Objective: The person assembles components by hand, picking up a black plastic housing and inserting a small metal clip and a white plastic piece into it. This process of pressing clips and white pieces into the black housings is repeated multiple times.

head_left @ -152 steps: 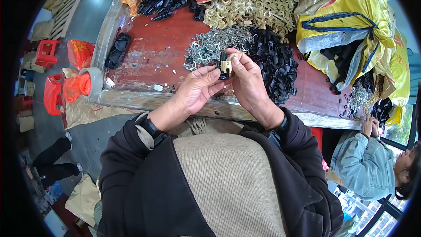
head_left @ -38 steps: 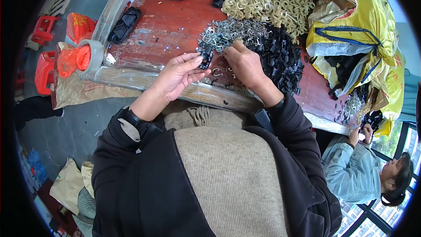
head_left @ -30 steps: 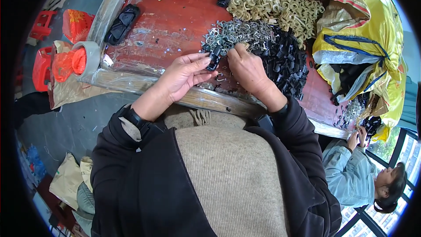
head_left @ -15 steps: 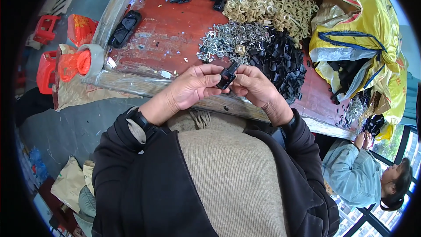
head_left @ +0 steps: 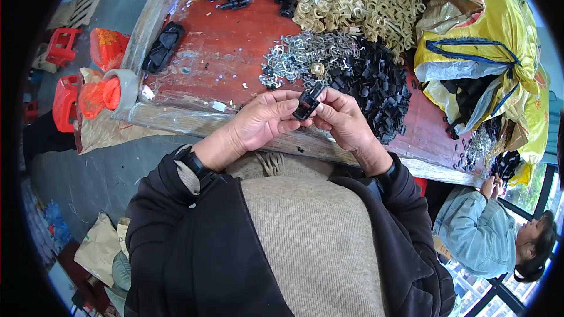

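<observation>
The left hand [head_left: 258, 123] pinches a small black plastic part [head_left: 306, 106] between thumb and fingers, above the near edge of the red-topped table [head_left: 214, 47]; the right hand [head_left: 348, 122] is closed on the part's right side. Beyond lies a heap of silvery bent metal hooks [head_left: 292, 58], with a pile of black plastic pieces [head_left: 376, 94] to its right and cream curved pieces [head_left: 352, 14] farther back.

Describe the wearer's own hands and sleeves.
The left hand and right hand are ungloved. Both long jacket sleeves are near-black and loosely creased. A black wristband circles the left wrist, with a beige knit cuff showing beside it. The right wrist has a dark edging; band or cuff is unclear.
</observation>
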A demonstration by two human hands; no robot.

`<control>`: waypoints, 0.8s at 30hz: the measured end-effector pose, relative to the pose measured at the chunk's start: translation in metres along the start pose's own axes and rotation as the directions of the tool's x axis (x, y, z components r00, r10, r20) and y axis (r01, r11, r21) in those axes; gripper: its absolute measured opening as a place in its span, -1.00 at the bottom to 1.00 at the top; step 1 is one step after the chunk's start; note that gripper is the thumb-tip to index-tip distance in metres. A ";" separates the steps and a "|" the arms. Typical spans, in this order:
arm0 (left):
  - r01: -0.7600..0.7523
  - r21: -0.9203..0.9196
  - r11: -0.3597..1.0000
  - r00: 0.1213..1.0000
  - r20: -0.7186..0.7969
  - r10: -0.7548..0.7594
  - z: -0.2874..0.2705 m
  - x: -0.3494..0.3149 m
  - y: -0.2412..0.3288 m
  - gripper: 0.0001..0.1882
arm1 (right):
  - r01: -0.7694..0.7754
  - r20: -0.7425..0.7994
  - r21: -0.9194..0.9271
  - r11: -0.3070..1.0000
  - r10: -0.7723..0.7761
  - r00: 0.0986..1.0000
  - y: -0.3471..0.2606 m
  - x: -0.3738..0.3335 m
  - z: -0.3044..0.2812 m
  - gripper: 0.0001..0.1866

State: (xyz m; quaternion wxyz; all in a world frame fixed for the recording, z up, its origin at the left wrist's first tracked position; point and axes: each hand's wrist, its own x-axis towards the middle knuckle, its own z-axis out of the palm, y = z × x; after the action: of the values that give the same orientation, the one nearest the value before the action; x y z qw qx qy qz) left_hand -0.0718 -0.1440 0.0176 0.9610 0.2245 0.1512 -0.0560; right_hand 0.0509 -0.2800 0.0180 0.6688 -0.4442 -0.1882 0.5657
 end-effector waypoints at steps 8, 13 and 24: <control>-0.043 -0.006 0.999 0.993 -0.114 0.042 -0.006 0.014 0.005 -0.70 | 0.076 -0.093 -0.377 0.923 -0.120 0.988 -0.016 0.007 -0.003 -0.92; -0.052 0.096 0.994 0.972 -0.225 0.073 -0.004 0.012 0.001 -0.70 | 0.304 0.098 -0.828 0.471 -0.413 0.906 -0.020 0.006 -0.001 -0.93; -0.032 0.241 0.970 0.973 -0.216 0.085 0.014 -0.006 -0.012 -0.72 | 0.375 0.313 -0.925 0.064 -0.435 0.845 -0.021 -0.016 0.017 -0.89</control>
State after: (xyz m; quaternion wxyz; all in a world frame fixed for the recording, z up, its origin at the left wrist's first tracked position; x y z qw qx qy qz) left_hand -0.0758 -0.1608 0.0259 0.9055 0.3464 0.2443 -0.0193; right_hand 0.0454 -0.2873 0.0477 0.3714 -0.7031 -0.5984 0.0984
